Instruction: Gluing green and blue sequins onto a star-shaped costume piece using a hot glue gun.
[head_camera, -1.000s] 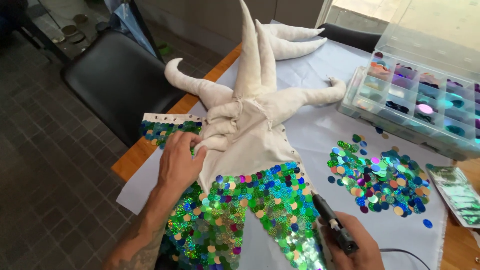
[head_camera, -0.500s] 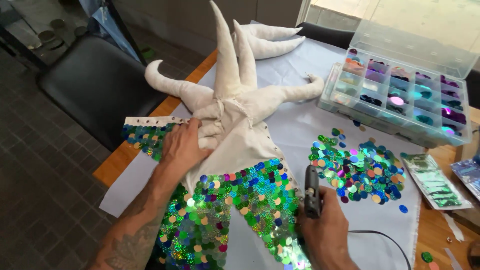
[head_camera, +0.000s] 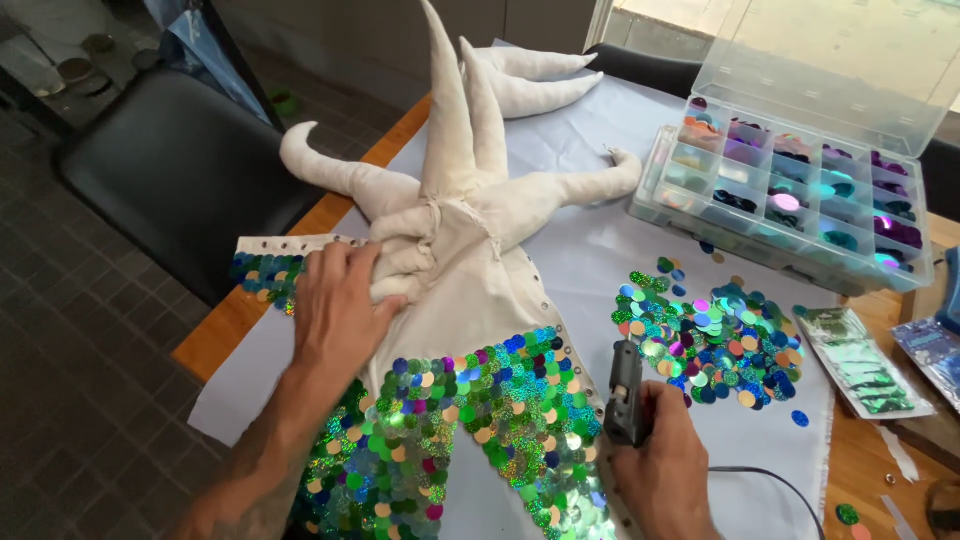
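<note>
Left hand lies flat, fingers loose, on the white stuffed cloth figure, close to the table edge. Right hand grips a glue gun upright beside the figure's green-blue sequined lower part; loose sequins lie just right of it, and beyond them an open clear organizer box holds sorted sequins.

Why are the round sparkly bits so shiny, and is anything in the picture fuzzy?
Head view: daylight from the top right glints off the sequins and whitens the box lid; the left hand, right hand and glue gun look sharp; only the floor at the left is dim.
</note>
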